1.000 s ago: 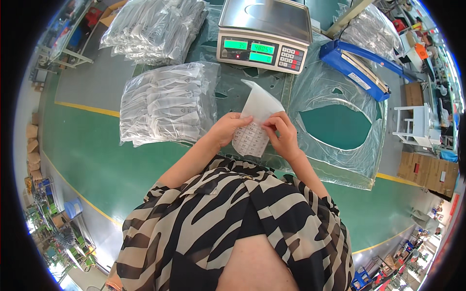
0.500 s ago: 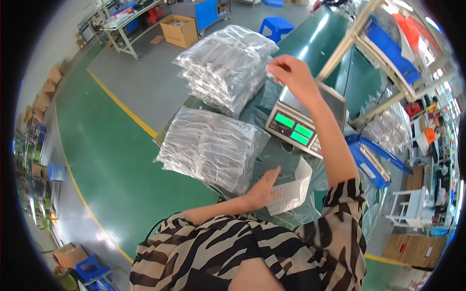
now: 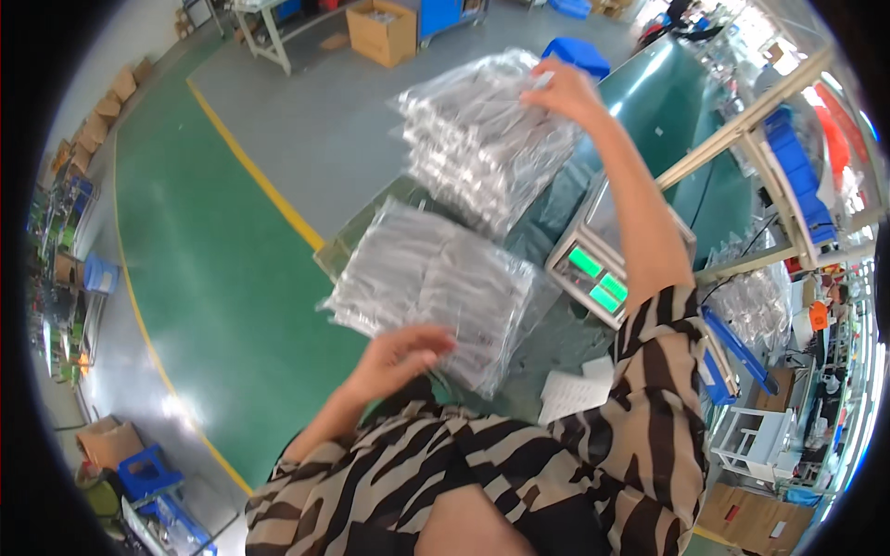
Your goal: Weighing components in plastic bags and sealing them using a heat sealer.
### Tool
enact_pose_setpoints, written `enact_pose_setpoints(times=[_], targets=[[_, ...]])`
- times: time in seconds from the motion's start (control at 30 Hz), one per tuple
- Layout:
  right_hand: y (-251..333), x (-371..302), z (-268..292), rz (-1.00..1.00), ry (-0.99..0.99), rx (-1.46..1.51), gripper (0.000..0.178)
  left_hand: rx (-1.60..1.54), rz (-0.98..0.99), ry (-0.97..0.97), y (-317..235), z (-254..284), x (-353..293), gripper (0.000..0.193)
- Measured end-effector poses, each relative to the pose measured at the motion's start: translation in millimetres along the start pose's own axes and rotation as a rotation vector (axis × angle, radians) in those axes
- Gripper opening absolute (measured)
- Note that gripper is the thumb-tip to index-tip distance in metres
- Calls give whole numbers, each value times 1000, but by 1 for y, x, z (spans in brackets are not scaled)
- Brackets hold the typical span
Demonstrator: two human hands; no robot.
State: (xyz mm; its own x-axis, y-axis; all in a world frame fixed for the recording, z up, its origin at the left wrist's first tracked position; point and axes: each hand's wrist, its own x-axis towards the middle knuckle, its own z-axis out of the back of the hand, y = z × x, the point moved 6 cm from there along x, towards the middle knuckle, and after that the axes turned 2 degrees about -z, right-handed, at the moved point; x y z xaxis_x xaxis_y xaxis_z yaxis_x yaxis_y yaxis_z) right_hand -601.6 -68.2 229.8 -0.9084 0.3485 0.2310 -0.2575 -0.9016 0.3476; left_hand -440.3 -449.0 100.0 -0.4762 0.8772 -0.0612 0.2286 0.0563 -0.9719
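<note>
My right hand (image 3: 567,93) is over the taller, farther stack of clear plastic bags (image 3: 482,130), its thumb and fingers pinching a small white label (image 3: 544,80). The bags look filled with something greyish that I cannot make out. My left hand (image 3: 394,360) hovers by the near edge of the lower stack of bags (image 3: 436,278); its fingers are apart and hold nothing. A white sheet (image 3: 573,397) with rows of small marks lies close to my body, partly behind my right sleeve. Beyond the stacks' right side, my right forearm crosses a scale (image 3: 579,273) with green lit displays.
A beam frame (image 3: 742,139) carrying blue bins (image 3: 797,176) rises on the right. Near it are a blue tool (image 3: 737,347) and more bagged goods (image 3: 753,301). A blue stool (image 3: 577,56) and a cardboard box (image 3: 382,33) stand beyond the table.
My left hand has left the white sheet and moved left to the lower stack. My right hand, still pinching the label, has moved over the taller stack. The whole view has shifted.
</note>
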Motion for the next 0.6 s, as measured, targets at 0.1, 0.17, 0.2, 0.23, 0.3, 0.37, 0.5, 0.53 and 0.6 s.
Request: enact_pose_setpoints(times=[0.1,0.17,0.2,0.23,0.3,0.37,0.5,0.53,0.6], targets=[[28,-43,24,315,-433,-120,29,120,-199,-285,-18,49,-12,31],[21,-56,7,329,-488,-178,28,163,-263,-511,-22,78,-16,26],[18,-69,2,347,-557,-254,27,186,-276,-612,-26,91,-13,23],[14,-82,-1,363,-626,-336,26,222,-300,-652,-30,99,-7,23],[21,-117,3,323,-725,-252,20,270,-307,-706,-36,116,-4,24],[15,-177,3,16,-556,193,15,602,-246,-771,-40,134,1,30],[-24,-319,-69,-445,-227,490,19,657,-22,-615,-18,160,31,40],[-35,-352,-96,-516,-138,650,22,657,-24,-588,-16,161,41,40],[-22,-397,-141,-752,-25,1043,26,597,65,-500,-2,165,59,44]])
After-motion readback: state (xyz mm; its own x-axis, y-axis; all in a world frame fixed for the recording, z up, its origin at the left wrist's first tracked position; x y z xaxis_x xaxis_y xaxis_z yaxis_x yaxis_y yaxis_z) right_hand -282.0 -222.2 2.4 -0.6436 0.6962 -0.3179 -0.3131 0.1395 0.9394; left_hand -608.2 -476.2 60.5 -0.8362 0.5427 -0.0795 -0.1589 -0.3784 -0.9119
